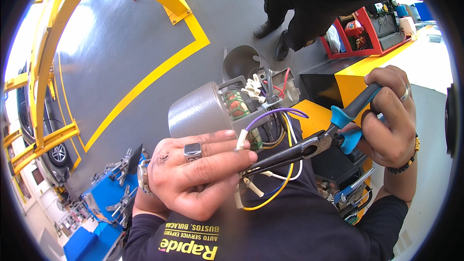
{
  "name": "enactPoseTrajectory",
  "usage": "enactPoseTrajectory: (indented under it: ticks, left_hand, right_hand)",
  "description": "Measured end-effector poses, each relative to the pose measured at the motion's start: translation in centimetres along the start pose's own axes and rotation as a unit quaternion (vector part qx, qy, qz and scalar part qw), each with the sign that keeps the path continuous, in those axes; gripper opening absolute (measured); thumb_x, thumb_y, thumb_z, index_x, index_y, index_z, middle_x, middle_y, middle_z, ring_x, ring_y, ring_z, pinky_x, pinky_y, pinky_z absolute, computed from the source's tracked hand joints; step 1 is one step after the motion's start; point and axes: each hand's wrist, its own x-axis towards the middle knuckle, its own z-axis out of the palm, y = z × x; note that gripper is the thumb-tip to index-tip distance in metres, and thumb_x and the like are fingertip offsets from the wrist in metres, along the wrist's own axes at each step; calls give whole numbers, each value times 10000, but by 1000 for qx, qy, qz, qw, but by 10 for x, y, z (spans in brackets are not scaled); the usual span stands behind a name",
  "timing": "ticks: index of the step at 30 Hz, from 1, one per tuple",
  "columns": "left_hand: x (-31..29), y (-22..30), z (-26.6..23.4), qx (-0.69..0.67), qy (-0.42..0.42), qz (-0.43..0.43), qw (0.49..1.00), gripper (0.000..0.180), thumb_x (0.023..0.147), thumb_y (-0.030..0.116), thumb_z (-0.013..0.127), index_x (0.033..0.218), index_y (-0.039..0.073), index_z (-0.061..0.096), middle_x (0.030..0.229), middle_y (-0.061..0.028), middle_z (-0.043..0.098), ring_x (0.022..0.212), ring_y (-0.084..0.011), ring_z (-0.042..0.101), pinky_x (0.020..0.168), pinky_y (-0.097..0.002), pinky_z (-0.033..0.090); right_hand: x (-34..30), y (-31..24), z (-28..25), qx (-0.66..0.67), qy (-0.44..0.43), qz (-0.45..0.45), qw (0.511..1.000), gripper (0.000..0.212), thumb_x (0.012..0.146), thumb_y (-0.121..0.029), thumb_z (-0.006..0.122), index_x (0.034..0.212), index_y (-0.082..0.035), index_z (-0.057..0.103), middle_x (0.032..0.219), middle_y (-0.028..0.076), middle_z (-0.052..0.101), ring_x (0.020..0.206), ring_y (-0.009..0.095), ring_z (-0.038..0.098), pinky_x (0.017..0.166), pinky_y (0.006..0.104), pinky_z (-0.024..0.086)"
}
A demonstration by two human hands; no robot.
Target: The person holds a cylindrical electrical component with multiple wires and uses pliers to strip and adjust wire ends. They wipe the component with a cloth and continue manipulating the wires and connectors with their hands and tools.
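Observation:
My right hand [394,121] grips long-nose pliers [316,147] by their blue and black handles. Their dark jaws point left, with the tips partly hidden beside my left fingers. My left hand [203,169] is closed, palm down, and the white connector sleeve [242,138] of a purple wire [275,112] sits between its fingers. Just below hang a yellow wire [285,183] and a white wire [298,164], and white sleeves [253,187] show near the plier tips. Behind my left hand lies an opened grey motor housing [195,111] with exposed copper windings [235,104] and white connectors [253,87].
A round grey cover [241,63] adjoins the motor. Another person in dark clothes [309,5] stands beyond it. At far right is a red tool cart [362,34] by a yellow-edged bench [357,72]. Yellow lift posts [43,63] and blue equipment [104,195] are on the left.

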Motion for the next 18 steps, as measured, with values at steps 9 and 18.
enactPoseTrajectory:
  ticks: [9,18]
  left_hand:
    - [-4,-5,2,-32,6,2,999,205,825,26,733,1010,40,645,1075,-195,754,950,-335,775,875,-476,639]
    - [1,-12,-11,-90,-36,-24,995,268,786,29,815,1013,34,673,1034,-180,752,907,-317,776,930,-438,621]
  right_hand:
    - [-2,-3,-11,-24,-20,-5,1000,445,547,-270,877,645,-3,536,854,196,538,975,387,635,733,516,495]
    - [18,-3,-46,-70,-104,-22,992,457,485,-240,875,660,25,545,963,252,589,993,400,631,773,508,514]
